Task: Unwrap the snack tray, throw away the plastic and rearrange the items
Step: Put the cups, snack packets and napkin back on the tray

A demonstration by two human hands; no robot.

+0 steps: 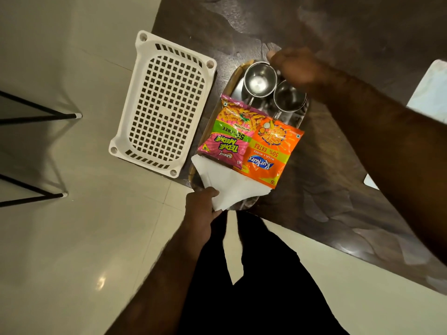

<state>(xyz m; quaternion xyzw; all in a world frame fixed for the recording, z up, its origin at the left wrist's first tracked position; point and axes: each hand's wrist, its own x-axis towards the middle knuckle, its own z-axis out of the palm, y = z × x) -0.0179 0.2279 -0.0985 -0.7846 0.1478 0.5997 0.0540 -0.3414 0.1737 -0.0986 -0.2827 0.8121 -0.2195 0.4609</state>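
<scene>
An oval metal snack tray [234, 77] with a brown rim lies on a dark table. It holds two steel cups [260, 79] [289, 96] at the far end. A pink Bingo packet [231, 131] and an orange Kurkure packet [271, 151] sit in the middle, and folded white napkins [233, 189] lie at the near end. My left hand [202, 203] grips the napkins at the tray's near edge. My right hand [294, 66] is closed at the far rim beside the cups, pinching what looks like crinkled clear plastic wrap [272, 48].
A white perforated plastic basket [164, 102] lies on the table's left corner, just left of the tray. The dark table [338, 32] stretches far and right. Black metal legs [41, 115] stand on the pale tiled floor at left. A white object [431, 88] is at the right edge.
</scene>
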